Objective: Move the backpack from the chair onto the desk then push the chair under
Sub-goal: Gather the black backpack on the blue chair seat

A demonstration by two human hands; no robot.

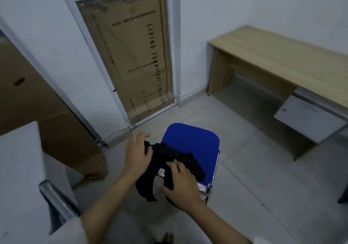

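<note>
A black backpack (170, 157) lies across the near edge of a blue-seated chair (194, 140) with a chrome frame, its straps hanging off the front. My left hand (138, 153) grips the backpack's left end, fingers partly spread. My right hand (181, 184) is closed on a strap at the near right side. The light wooden desk (282, 59) stands against the wall at the right, well apart from the chair.
A grey drawer unit (308, 118) hangs under the desk's right part. A glass door (130, 55) with a cardboard box behind it is ahead. More cardboard (37, 112) leans at left. A white surface and chrome rail (56, 202) are at near left. Tiled floor lies between chair and desk.
</note>
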